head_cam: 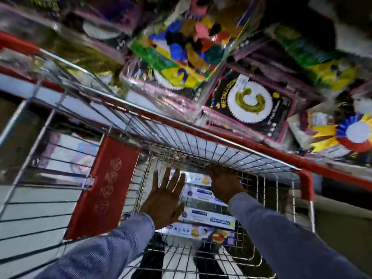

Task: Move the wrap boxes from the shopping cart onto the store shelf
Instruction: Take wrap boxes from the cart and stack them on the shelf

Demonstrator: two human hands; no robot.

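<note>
At nine o'clock, the shopping cart shows one red seat flap. Toward six o'clock the left hand is spread flat, fingers wide, gripping nothing, above the basket. Four wrap boxes lie stacked inside the cart, just under both hands. The right hand curls down over the far boxes; whether it grips one I cannot tell. Party decoration packs fill the twelve-to-two o'clock shelf.

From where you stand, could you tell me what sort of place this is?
Most likely a shop aisle: a wire shopping cart with red trim holds stacked wrap boxes, and cellophane-wrapped party decoration packs crowd the shelf beyond it.
</note>
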